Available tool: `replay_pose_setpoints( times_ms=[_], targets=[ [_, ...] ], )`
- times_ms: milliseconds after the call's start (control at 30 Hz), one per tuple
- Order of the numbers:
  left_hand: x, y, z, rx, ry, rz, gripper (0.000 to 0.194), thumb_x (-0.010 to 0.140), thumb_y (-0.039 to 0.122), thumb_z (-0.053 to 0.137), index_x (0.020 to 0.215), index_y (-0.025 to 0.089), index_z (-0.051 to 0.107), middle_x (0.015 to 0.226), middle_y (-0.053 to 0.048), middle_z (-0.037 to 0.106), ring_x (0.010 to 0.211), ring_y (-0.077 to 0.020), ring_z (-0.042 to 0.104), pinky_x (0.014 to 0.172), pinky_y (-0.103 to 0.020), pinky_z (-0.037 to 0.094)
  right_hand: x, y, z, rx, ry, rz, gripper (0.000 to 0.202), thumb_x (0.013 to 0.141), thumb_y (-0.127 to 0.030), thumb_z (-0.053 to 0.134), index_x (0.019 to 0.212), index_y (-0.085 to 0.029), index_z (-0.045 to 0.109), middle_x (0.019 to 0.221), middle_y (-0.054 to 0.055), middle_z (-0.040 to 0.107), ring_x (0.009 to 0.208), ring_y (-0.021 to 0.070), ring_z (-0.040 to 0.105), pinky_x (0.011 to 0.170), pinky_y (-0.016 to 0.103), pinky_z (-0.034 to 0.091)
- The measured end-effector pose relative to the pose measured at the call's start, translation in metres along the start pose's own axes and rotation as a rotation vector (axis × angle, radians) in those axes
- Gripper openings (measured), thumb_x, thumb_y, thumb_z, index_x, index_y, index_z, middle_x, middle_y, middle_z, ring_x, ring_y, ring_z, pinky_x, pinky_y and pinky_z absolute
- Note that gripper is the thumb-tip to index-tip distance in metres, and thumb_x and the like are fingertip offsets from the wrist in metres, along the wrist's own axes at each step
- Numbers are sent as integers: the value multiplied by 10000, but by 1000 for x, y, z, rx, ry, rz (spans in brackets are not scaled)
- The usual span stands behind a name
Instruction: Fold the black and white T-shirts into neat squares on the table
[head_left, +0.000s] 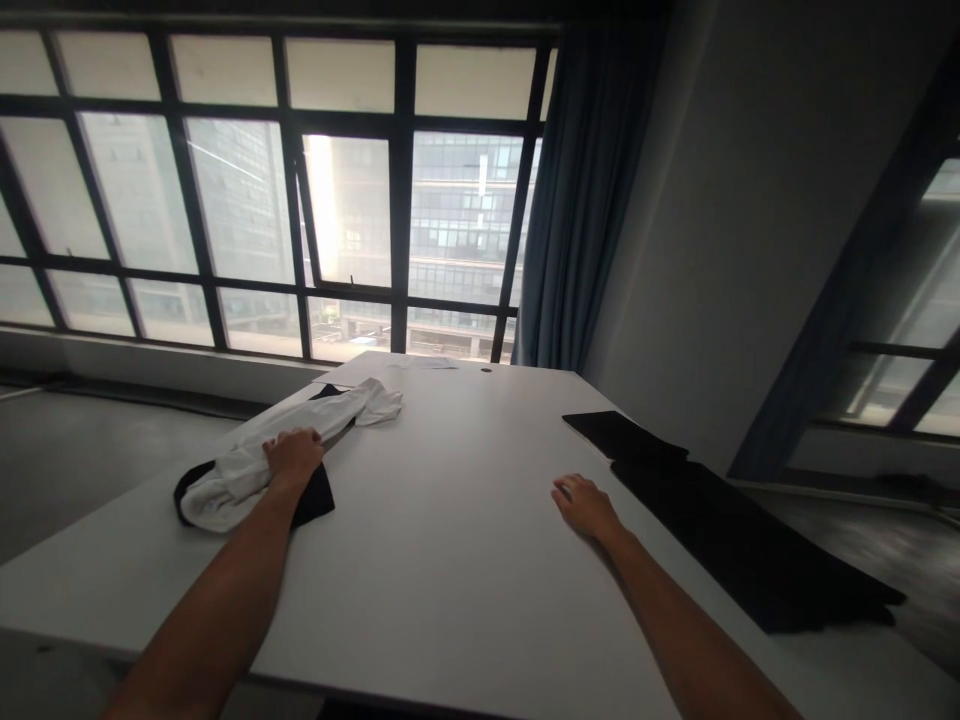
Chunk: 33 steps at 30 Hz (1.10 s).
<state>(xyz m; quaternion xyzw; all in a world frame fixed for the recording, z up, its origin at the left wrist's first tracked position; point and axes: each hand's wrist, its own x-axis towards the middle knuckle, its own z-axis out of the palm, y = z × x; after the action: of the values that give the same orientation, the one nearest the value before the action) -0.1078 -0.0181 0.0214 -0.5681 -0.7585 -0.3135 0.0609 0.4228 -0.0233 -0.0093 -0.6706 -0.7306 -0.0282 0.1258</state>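
Note:
At the left side of the table, my left hand [294, 455] is on a crumpled white garment [244, 475], its fingers curled into the fabric. Black cloth [315, 497] shows beneath and around the white garment, partly hidden by it and by my forearm. My right hand [586, 507] rests on the bare white tabletop [450, 520] right of the middle. Its fingers are loosely bent, with a gap at the thumb and nothing visible in them. Closest to that hand lies a length of flat black cloth [735, 545] along the right edge.
Another folded black piece [622, 435] lies beyond the long black cloth. A pale sheet [424, 362] and a small dark disc [486, 370] are at the table's far end. Behind stand windows [349, 215], a blue curtain [581, 200] and a grey wall [705, 230].

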Motion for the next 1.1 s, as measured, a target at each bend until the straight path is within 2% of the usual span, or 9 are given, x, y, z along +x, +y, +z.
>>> replay_pose_setpoints(
  times_ms=[200,267,367,500,667,767,867,967,1100],
  targets=[
    [5,42,3,-202,233,26,232,863,290,401,931,182,595,1020,-123,657,979,-278,619,854,-391,482,1,-2,-5,-11,-8,-6,359,933,-320,442,1169,-162,660,1263,126,618,1128,261,573,933,362,411],
    [-7,66,14,-382,211,129,241,873,285,355,940,187,564,1047,-130,648,1019,-277,603,902,-417,471,2,-2,-5,-17,-15,-6,358,933,-319,442,1165,-155,660,1248,130,625,1122,260,577,939,361,409],
    [-41,104,34,-584,-93,405,273,899,315,322,957,181,553,1122,-143,654,1053,-268,602,953,-443,457,3,-2,-3,1,-10,-34,364,928,-301,445,1194,-159,648,1260,131,625,1148,255,570,978,368,395],
    [-97,149,49,-656,-563,741,210,902,367,484,923,209,621,994,-62,728,901,-188,669,839,-304,527,1,-6,3,73,6,-142,438,896,-275,480,1311,-177,581,1358,126,575,1243,254,519,1067,396,353],
    [-129,177,22,-980,-1242,894,297,889,469,616,914,175,652,1135,-118,717,1108,-235,643,956,-337,490,-3,-19,8,213,45,-314,570,825,-229,549,1391,-182,512,1439,127,508,1333,269,447,1122,457,324],
    [-130,176,5,-1011,-1509,870,321,820,475,709,884,162,681,1127,-133,724,1205,-262,594,1026,-371,453,-4,-28,8,260,70,-400,583,814,-179,550,1395,-196,509,1491,118,447,1367,256,414,1139,458,315],
    [-130,173,4,-1018,-1571,832,341,786,487,737,877,161,696,1145,-142,720,1198,-271,601,1025,-393,459,-5,-40,10,285,57,-529,477,828,-123,513,1287,-215,604,1515,95,415,1384,236,398,1147,434,313],
    [-132,173,7,-1024,-1538,849,382,799,530,705,900,161,709,1160,-141,714,1158,-268,627,1005,-386,475,-6,-51,13,341,27,-644,302,850,-102,481,1007,-224,708,1419,65,542,1353,217,444,1116,415,359],
    [-122,166,9,-739,-1301,1006,542,734,532,763,1178,233,678,1268,-95,663,1195,-257,593,1061,-367,413,-2,-51,6,277,29,-581,277,843,-81,464,949,-221,678,1139,44,715,1160,209,600,1113,429,326]
  ],
)
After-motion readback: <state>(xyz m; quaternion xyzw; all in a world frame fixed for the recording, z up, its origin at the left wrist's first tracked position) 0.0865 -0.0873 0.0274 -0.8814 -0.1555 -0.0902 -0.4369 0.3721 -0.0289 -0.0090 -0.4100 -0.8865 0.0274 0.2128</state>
